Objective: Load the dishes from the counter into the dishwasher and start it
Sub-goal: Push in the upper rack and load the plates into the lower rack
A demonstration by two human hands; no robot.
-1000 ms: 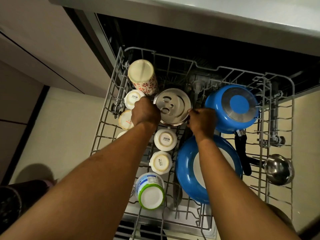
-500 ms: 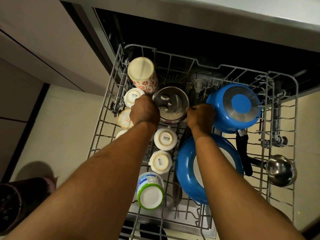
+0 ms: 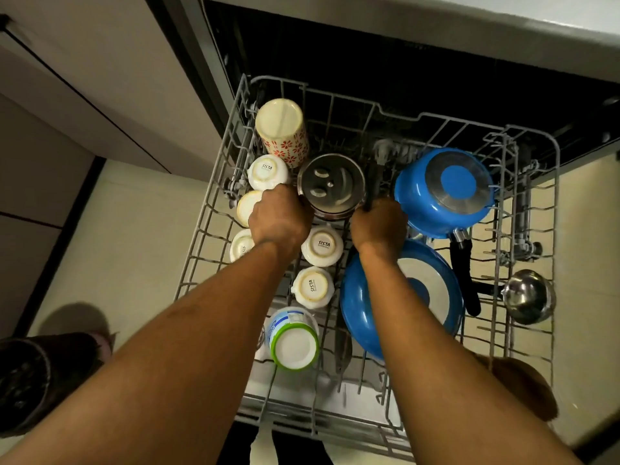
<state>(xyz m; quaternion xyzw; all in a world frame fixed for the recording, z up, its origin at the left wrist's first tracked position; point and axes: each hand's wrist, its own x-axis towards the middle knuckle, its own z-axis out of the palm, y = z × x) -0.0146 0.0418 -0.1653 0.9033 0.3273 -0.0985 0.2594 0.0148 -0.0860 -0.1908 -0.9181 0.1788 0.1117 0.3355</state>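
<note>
The grey wire dishwasher rack (image 3: 214, 209) is pulled out below me. A steel pot (image 3: 330, 184) sits upside down in its middle, base up. My left hand (image 3: 280, 218) grips the pot's left rim and my right hand (image 3: 377, 223) grips its right side near a dark handle. Around it stand several white upturned cups (image 3: 322, 245), a flower-patterned tumbler (image 3: 281, 132) and a green-rimmed tub (image 3: 293, 338). A blue saucepan (image 3: 443, 189) and a blue frying pan (image 3: 432, 297) lie to the right.
A steel ladle (image 3: 526, 298) rests at the rack's right edge. The dark dishwasher opening (image 3: 402, 78) lies behind the rack, under the counter edge. Cabinet fronts (image 3: 100, 78) stand on the left, tiled floor below.
Both hands have lowered the steel pot and tipped it level into the rack's middle; it sat higher and tilted a second ago. My view has shifted slightly.
</note>
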